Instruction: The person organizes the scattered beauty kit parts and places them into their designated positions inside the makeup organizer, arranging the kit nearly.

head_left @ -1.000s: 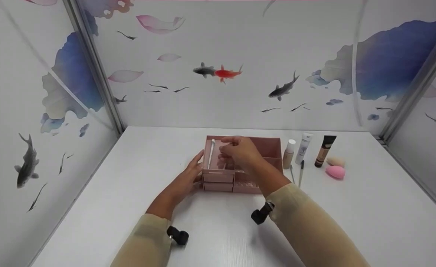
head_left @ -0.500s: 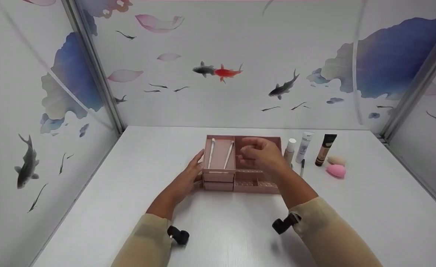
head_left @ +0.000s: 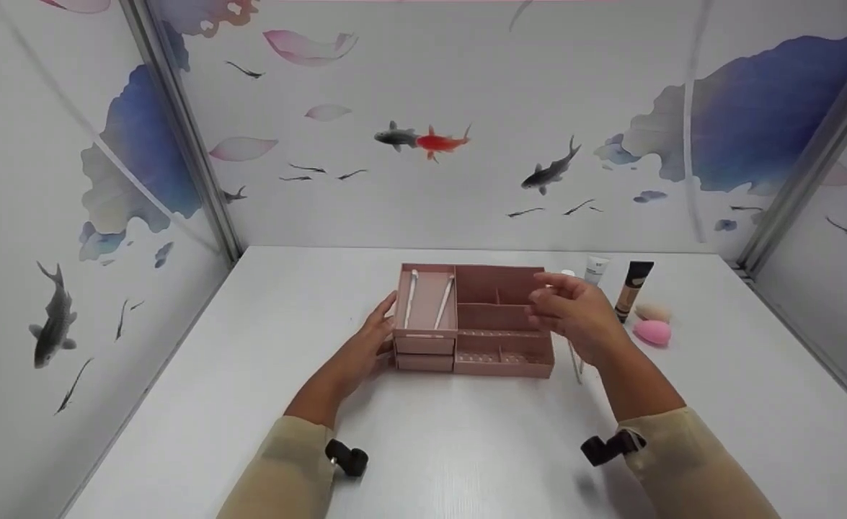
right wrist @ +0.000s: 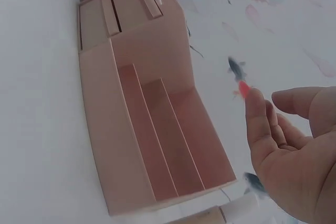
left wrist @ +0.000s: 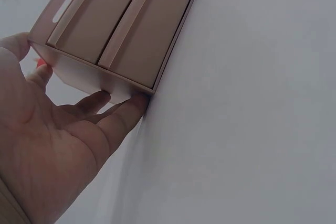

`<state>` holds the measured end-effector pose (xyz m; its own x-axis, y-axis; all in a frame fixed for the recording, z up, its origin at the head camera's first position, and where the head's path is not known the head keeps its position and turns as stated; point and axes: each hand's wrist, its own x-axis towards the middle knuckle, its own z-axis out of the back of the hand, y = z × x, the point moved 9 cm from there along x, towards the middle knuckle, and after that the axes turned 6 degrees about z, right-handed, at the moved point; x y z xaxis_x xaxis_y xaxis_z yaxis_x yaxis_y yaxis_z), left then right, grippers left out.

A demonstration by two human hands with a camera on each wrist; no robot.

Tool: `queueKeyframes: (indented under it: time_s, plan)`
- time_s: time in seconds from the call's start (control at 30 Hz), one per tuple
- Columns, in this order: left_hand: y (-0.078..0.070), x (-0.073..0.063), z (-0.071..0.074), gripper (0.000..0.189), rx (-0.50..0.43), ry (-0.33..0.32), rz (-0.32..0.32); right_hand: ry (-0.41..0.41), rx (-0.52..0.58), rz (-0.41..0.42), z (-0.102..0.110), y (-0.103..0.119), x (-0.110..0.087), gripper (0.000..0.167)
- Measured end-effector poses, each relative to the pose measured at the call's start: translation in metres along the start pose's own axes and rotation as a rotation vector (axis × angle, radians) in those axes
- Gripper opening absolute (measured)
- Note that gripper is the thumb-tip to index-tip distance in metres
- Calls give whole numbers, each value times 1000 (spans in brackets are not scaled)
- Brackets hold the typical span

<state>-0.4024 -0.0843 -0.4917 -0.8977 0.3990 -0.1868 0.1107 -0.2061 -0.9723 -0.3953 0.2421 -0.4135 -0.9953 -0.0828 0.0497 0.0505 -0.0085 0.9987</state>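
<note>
A pink desk organizer (head_left: 504, 367) with two small drawers on its left and open compartments on its right stands on the white table. Two white-handled slim sticks, perhaps makeup brushes (head_left: 443, 301), lie apart in its top left tray. My left hand (head_left: 357, 353) rests against the organizer's left side; in the left wrist view its fingertips touch the side wall (left wrist: 84, 77). Over the organizer's right edge hovers my right hand (head_left: 574, 317), fingers loosely bent with nothing between them. In the right wrist view that hand (right wrist: 294, 150) is apart from the organizer.
Right of the organizer stand a white tube (head_left: 595, 268) and a dark-capped tan tube (head_left: 632, 288). Beside them lie a pink makeup sponge (head_left: 652, 333) and a beige one (head_left: 654, 312). My right hand mostly hides a white-capped bottle and thin brushes (head_left: 577, 366).
My right hand has moved right, from above the top left tray to the organizer's right edge, leaving a second white stick in the tray. The left hand has stayed put.
</note>
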Motion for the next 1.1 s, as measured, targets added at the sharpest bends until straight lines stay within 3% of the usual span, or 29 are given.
queueKeyframes:
  time_s: [0.27, 0.7, 0.9, 1.1]
  plan:
    - [-1, -1, 0, 55, 6, 0, 1, -50, 44, 0, 40, -7, -6, 53]
    - [0, -1, 0, 53, -4, -17, 35, -170, -137, -170, 93, -55, -1, 59]
    - [-1, -2, 0, 54, 5, -13, 24, -182, -139, -220, 110, -75, 2, 60]
    - [0, 0, 1, 52, 25, -20, 18, -185, -228, -239, 119, -89, 4, 58]
